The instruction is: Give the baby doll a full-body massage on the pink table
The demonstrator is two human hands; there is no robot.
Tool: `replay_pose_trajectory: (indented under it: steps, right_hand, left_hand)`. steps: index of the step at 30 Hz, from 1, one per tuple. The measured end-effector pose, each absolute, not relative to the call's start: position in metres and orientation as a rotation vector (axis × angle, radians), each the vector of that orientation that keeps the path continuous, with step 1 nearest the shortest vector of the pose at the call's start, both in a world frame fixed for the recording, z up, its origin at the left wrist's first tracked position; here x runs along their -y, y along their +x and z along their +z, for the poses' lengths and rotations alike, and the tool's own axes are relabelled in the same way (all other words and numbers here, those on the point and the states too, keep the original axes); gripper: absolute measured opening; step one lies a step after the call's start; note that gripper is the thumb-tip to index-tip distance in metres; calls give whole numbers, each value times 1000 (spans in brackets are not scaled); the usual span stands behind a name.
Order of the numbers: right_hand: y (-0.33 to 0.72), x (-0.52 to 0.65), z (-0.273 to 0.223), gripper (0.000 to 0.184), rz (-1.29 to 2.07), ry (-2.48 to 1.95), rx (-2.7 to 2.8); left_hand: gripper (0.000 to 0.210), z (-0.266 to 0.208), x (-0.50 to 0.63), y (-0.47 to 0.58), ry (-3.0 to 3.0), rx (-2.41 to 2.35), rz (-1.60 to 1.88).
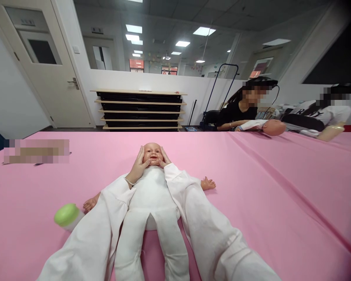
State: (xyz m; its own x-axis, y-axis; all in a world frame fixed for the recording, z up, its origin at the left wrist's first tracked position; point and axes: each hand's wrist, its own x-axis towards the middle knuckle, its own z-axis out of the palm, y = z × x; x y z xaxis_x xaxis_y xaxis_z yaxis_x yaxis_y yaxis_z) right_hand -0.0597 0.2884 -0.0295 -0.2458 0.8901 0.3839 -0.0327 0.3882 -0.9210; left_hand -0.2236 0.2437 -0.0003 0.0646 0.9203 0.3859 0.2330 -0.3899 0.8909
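A baby doll (151, 189) with a white cloth body lies on its back, its smiling face turned up. My left hand (138, 166) rests flat along one cheek, fingers stretched up beside the head and thumb near the chin. Against the other cheek lies my right hand (165, 157), also with straight fingers and the thumb by the chin. Both forearms, in white sleeves, cross over the doll's arms, whose small hands stick out at the sides. A white bottle with a green lid (67, 214) is beside my left sleeve.
A pink cloth (251, 195) covers the table, creased at the right. A blurred-out object (36, 151) lies at the far left. Across the table's far right sit two people, with another doll (273, 127) near one. Stacked shelves (140, 111) stand against the wall.
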Motion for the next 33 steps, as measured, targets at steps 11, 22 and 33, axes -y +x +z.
replay_pose_trajectory:
  steps: [11, 22, 33]
  right_hand:
    - [-60, -285, -23, 100, 939, -876, 1594]
    - [-62, -291, -28, 90, 1072, -796, 1490]
    - [-61, -279, -17, 98, 925, -910, 1571]
  left_hand:
    - [90, -2, -244, -221, 1793, -1231, 1354]
    - [78, 0, -243, -223, 1711, -1181, 1359]
    - [90, -7, -248, -223, 1824, -1232, 1363]
